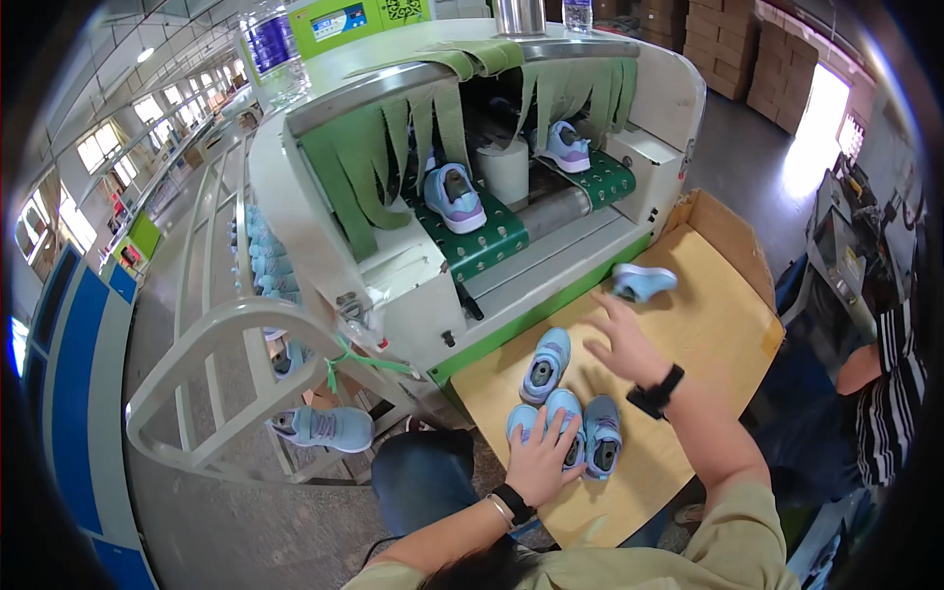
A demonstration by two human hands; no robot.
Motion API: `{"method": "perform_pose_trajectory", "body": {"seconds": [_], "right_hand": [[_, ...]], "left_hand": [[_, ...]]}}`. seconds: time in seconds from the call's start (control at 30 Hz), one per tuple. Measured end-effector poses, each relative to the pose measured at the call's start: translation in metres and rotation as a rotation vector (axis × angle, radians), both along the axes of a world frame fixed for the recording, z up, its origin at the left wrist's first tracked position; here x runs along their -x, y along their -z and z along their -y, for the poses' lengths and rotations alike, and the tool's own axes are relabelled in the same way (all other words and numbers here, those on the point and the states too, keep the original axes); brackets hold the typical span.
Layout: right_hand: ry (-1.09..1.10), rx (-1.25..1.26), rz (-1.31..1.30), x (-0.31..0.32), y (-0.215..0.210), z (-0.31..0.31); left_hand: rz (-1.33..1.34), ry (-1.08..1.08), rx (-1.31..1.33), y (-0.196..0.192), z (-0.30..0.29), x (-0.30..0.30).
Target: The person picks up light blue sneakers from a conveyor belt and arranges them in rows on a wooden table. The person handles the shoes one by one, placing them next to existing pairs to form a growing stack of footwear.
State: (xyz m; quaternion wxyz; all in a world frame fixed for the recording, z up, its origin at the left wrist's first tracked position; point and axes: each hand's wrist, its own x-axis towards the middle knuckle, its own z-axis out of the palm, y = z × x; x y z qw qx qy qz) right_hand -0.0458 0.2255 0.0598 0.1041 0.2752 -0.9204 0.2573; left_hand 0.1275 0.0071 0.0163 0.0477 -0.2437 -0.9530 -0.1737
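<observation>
My left hand (544, 452) lies with fingers spread over a cluster of light-blue sneakers on the tan board (678, 393). Its fingertips touch a middle sneaker (562, 401), and it partly hides another sneaker (521, 421) to the left. Right beside these is a sneaker (602, 433) with a greyer toe; one more sneaker (547, 366) sits just beyond. My right hand (627, 346) is raised over the board, fingers apart and holding nothing. Just past its fingertips, a pale-blue sneaker (644, 282) rests on its side near the machine.
Ahead stands a white machine (413, 285) with green strip curtains (339, 177). Two sneakers (454, 202) (566, 147) sit on its green belts. At left is a metal rack (246, 324) with several shoes. A person in a striped sleeve (890, 413) is at right. Bottles (270, 49) stand on top.
</observation>
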Motion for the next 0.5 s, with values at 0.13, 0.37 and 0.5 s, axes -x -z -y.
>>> {"method": "perform_pose_trajectory", "body": {"seconds": [0.13,0.37,0.5], "right_hand": [[0.098,-0.092,0.152,-0.030,0.005,-0.034],[0.349,-0.098,0.111,0.039,0.030,-0.062],[0.588,-0.163,0.212,0.112,0.053,-0.077]], "left_hand": [[-0.006,0.003,-0.018,0.001,-0.003,0.001],[0.008,0.003,-0.015,0.008,-0.002,0.001],[-0.040,-0.012,-0.019,0.007,0.002,0.000]]}}
